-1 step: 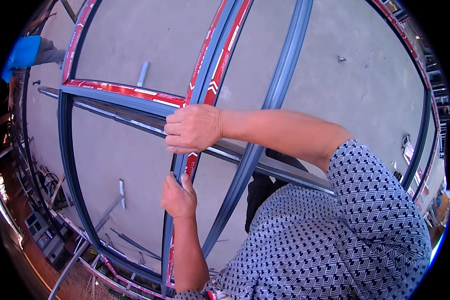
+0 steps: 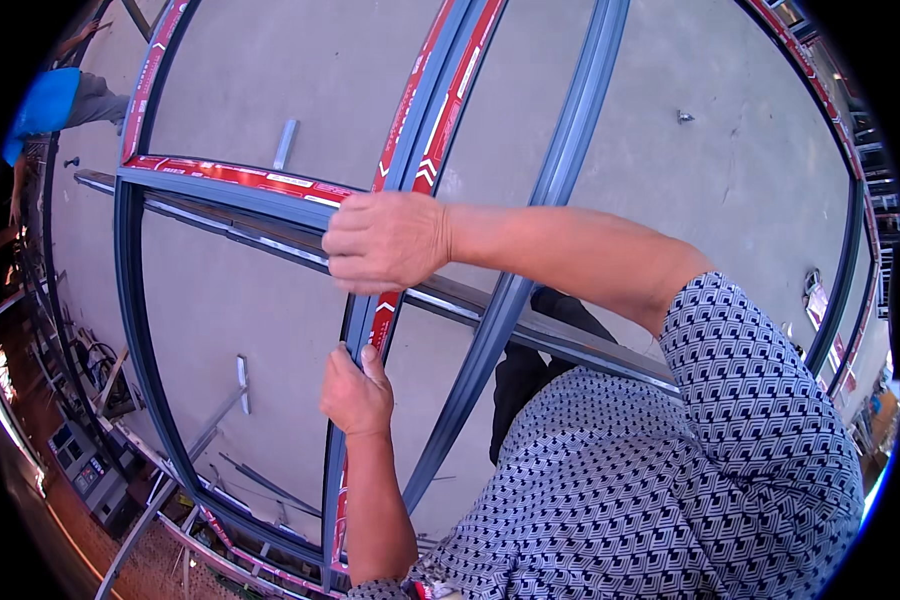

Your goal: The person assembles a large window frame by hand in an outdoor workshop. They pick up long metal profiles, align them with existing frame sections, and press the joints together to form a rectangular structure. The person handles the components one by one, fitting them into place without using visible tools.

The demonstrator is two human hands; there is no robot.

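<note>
A large grey metal window frame (image 2: 130, 260) with red protective film lies in front of me. My left hand (image 2: 358, 392) is wrapped round its middle upright bar (image 2: 382, 325), the thumb resting along the red-filmed face. Just beyond it, my right hand (image 2: 388, 240) is closed in a fist over the joint where the crossbar (image 2: 240, 178) meets the upright. Its curled fingers face left, and whatever they hold is hidden. Beneath the frame runs a long metal support rail (image 2: 230, 228), slanting down toward my body.
Another grey bar (image 2: 570, 140) runs alongside to the right. Short metal offcuts (image 2: 286, 145) and a small metal fitting (image 2: 684, 117) lie on the grey floor. At the far left is a person in a blue top (image 2: 48, 105). Metal racks stand along the right rim.
My right hand has shifted slightly up and away over the joint, uncovering a little more of the upright below it. My left hand keeps its place on the bar.
</note>
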